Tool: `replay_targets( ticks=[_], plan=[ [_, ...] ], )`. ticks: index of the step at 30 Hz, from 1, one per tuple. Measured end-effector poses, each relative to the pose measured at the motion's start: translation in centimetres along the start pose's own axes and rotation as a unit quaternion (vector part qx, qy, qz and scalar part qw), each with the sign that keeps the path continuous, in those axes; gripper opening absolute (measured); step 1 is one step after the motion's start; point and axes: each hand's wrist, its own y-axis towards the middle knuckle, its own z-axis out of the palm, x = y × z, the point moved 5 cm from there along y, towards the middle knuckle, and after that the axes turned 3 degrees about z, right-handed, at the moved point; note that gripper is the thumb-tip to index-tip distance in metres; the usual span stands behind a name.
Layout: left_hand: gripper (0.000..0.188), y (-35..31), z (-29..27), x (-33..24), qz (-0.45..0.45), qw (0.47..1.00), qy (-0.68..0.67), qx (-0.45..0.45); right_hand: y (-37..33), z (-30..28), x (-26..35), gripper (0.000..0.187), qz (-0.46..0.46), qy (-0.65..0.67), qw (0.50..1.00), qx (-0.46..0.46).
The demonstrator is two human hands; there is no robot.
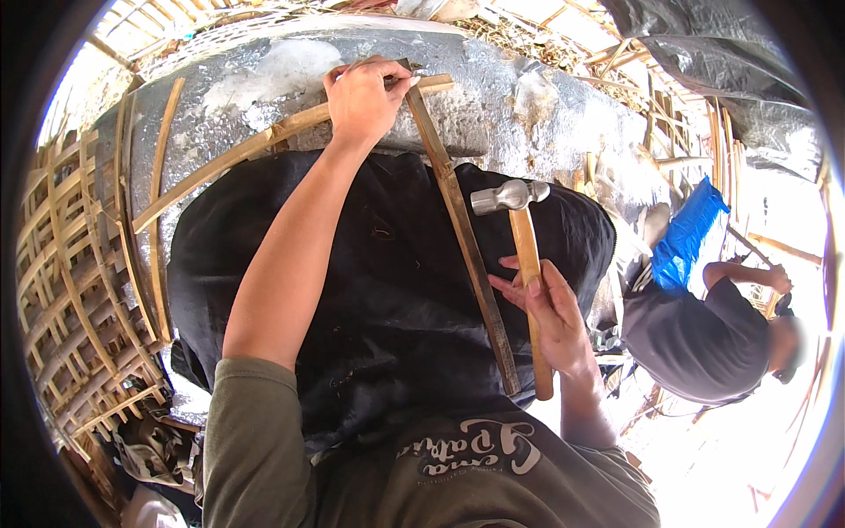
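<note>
My left hand [365, 99] is closed at the far end of a narrow bamboo strip [453, 198], where it meets a second, longer bamboo strip [255, 145]. Thumb and fingers pinch at that crossing; whether a small piece is between them I cannot make out. From there the narrow strip slopes down toward my body, over a black cloth [370, 238] on my lap. With my right hand [559, 321] I grip the wooden handle of a ball-peen hammer [526, 273], its metal head pointing away from me. My right fingertips reach close to the narrow strip.
A large grey, stained rounded surface [502, 106] lies beyond my lap. Woven bamboo lattice [75, 290] stands at the left, with loose strips beside it. On the right another person [704, 339] bends near a blue plastic bag [691, 238]. Dark plastic sheeting [722, 70] hangs at the upper right.
</note>
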Motion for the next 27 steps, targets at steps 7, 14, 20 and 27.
replay_targets(
  ticks=[7,14,20,27],
  plan=[
    [0.008,0.0,-0.1,0.1,0.0,1.0,0.0,0.002,0.7,-0.5,2.7,0.031,-0.011,-0.117,0.991,-0.057],
    [0.01,0.1,-0.3,-0.3,0.01,1.0,0.006,-0.003,6.1,-0.9,8.8,0.022,-0.125,-0.335,0.93,-0.083],
    [0.015,-0.1,0.1,0.4,0.03,0.999,0.005,-0.03,14.5,0.4,11.6,0.014,-0.293,-0.468,0.83,-0.08],
    [0.013,-0.2,0.0,0.0,0.022,0.999,-0.002,-0.029,18.1,-1.0,9.8,0.014,-0.285,-0.493,0.821,-0.047]
  ],
)
